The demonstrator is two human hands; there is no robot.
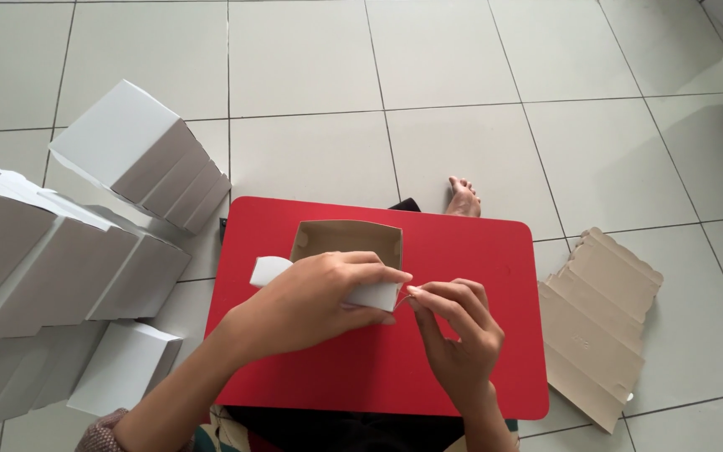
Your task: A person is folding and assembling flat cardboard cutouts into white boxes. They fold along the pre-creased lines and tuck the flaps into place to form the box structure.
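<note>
The left hand [315, 301] clamps the near wall of the half-folded white carton [349, 259] on the red table [479, 351]. The right hand [453, 331], just right of it, pinches the corner flap. Uneven pressure could crease that corner.

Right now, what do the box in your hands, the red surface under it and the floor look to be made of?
Open box: thin cardboard, by the look, white matte outside, raw brown inside, with creased fold lines. Red tabletop: smooth, evenly coloured, rounded corners, possibly plastic or a coated board. Floor: pale glossy tiles with grout lines, likely ceramic.
</note>
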